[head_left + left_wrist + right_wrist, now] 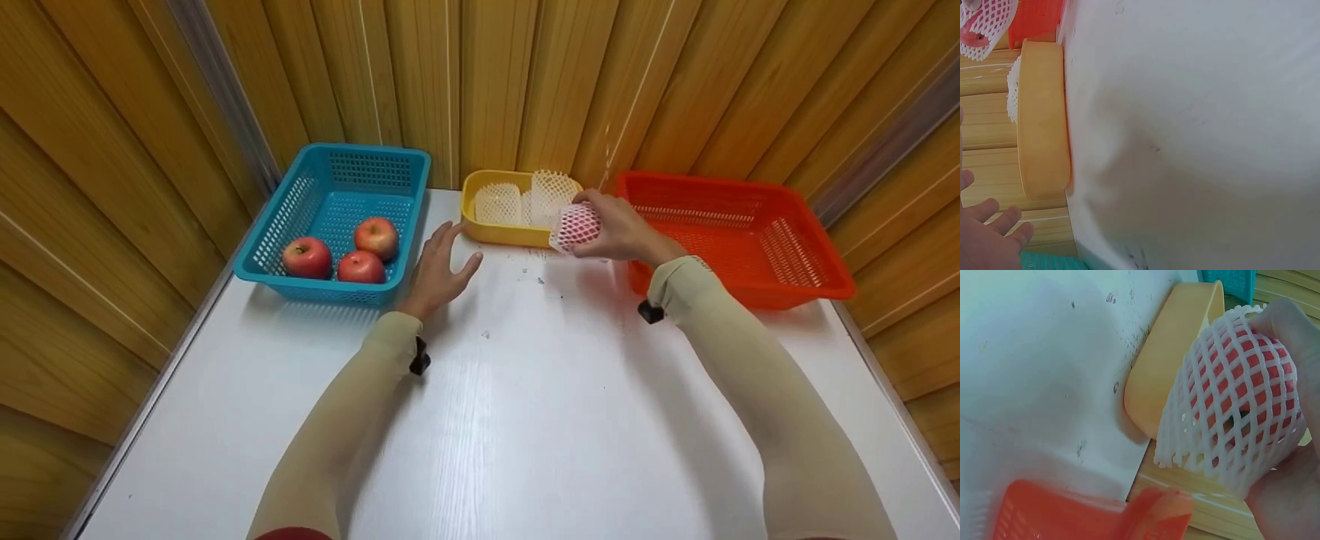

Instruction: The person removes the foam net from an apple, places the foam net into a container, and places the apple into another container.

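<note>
My right hand (619,231) grips a red apple (1258,382) covered by a white foam net sleeve (1196,405), held up by the right end of a yellow container (506,234). Loose net edges hang past the fruit. More white foam nets (553,191) stand in the yellow container. My left hand (439,274) is held over the table between the blue basket and the yellow container, fingers spread and holding nothing. Three red apples (307,258) lie in the front part of the blue basket (259,278).
A red-orange basket (739,289) stands at the right, close to my right forearm. The white table (480,435) carries small dark marks near the yellow container. Wood-panelled walls (495,82) close off the back and both sides.
</note>
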`<state>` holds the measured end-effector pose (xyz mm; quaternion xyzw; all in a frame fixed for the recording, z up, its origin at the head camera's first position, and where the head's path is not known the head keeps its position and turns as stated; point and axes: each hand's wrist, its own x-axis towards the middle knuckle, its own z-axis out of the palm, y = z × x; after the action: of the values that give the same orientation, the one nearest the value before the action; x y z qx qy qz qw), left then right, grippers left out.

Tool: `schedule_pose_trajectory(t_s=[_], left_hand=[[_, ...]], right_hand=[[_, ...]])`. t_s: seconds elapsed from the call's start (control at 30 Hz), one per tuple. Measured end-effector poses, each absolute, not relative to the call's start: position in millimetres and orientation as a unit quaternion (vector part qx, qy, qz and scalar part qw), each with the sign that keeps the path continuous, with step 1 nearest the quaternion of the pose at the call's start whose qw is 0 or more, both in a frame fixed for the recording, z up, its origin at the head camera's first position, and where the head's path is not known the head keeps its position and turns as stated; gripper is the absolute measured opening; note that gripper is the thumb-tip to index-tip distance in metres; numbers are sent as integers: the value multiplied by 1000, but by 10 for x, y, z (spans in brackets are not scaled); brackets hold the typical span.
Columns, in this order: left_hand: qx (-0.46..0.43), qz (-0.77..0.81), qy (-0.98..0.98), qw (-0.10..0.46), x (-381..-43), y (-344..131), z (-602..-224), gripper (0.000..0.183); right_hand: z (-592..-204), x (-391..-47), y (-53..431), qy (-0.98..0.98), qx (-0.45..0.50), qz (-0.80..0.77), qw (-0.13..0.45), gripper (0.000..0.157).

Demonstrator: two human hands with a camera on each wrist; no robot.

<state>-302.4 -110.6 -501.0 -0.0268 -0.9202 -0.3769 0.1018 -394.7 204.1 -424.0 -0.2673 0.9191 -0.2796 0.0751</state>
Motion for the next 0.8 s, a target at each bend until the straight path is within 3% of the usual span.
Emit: schedule_pose_trajectory(t_s=[0.8], left_hand=[[-19, -380, -920, 97, -2988, -1126, -5037, 68]], right_hand=[[-4514, -3901, 1522, 908, -288, -285, 107, 84]])
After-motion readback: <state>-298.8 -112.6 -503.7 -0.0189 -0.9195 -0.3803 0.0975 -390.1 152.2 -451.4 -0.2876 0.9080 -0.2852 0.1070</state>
